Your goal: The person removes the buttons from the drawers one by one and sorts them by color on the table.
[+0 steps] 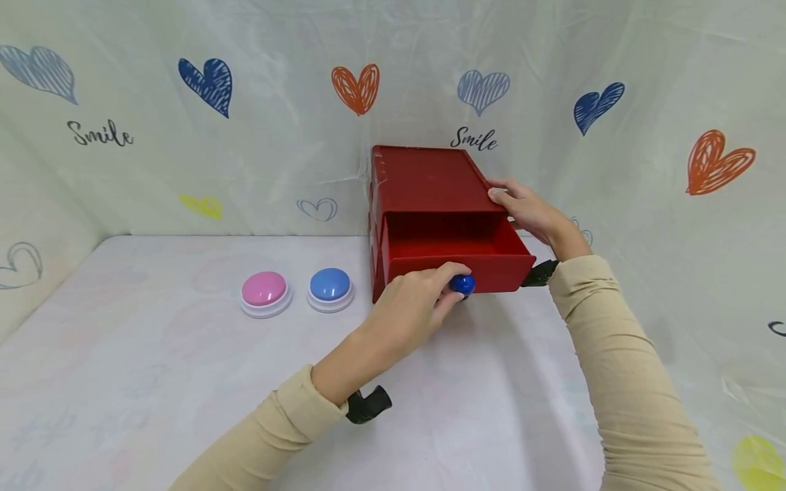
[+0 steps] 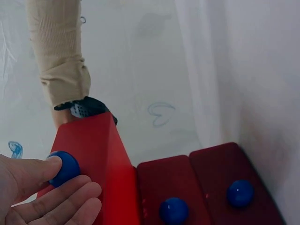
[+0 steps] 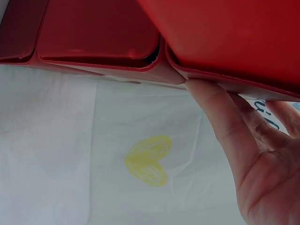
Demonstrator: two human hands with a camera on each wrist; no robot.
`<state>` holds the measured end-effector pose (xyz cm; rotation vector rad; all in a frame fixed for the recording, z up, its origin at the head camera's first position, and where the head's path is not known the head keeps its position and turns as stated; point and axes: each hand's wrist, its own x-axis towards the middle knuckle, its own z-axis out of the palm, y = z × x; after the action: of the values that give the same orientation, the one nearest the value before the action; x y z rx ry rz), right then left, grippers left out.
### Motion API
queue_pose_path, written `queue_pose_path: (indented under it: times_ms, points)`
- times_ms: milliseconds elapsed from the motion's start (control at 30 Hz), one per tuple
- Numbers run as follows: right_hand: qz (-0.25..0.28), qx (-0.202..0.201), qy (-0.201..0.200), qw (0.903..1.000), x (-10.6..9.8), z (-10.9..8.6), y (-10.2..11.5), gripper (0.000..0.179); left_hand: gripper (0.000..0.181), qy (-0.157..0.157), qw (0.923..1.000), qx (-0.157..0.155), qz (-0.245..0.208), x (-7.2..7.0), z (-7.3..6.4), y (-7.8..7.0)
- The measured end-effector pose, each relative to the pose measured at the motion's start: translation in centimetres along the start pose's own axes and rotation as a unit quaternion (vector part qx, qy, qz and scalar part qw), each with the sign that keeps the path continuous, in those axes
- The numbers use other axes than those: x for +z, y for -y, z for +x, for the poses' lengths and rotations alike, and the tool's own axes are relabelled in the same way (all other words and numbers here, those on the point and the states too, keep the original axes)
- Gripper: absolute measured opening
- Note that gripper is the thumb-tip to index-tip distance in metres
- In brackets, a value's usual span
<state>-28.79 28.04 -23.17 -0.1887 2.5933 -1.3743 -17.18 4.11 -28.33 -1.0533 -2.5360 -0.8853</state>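
A red drawer cabinet (image 1: 430, 179) stands against the back curtain with its top drawer (image 1: 424, 268) pulled out; the visible inside of that drawer is bare. My left hand (image 1: 410, 307) pinches the round blue knob (image 1: 462, 284) on the drawer's front between thumb and fingers. In the left wrist view, the same knob (image 2: 65, 168) sits at the thumb tip, and two lower drawers with blue knobs (image 2: 174, 210) are closed. My right hand (image 1: 531, 210) rests against the cabinet's upper right side; in the right wrist view its fingers (image 3: 220, 112) touch the red side wall.
Left of the cabinet, a blue push button (image 1: 330, 284) and a pink push button (image 1: 264, 289) sit on white bases on the white-covered table (image 1: 184, 382). A pale curtain (image 1: 270, 136) printed with hearts hangs close behind the cabinet.
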Motion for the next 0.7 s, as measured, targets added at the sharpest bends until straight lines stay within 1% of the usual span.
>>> queue_pose_path:
  times_ms: [233,433,567,700]
  points:
    - [0.005,-0.004,0.000,1.0000,-0.1,-0.1,0.0,0.061,0.036,-0.005,0.9998,-0.010,0.014,-0.1,0.9,0.8]
    - [0.004,-0.005,-0.001,1.0000,-0.1,-0.1,-0.2,0.060,0.036,-0.003,0.9989,-0.036,0.029,0.3,2.1,1.7]
    - [0.010,-0.004,0.001,0.9999,-0.1,0.0,-0.2,0.060,0.036,-0.008,0.9976,-0.050,0.046,0.4,3.0,2.3]
    - [0.014,-0.003,0.002,0.9999,-0.1,0.1,-0.1,0.058,0.035,-0.016,0.9970,-0.059,0.047,0.3,3.6,2.7]
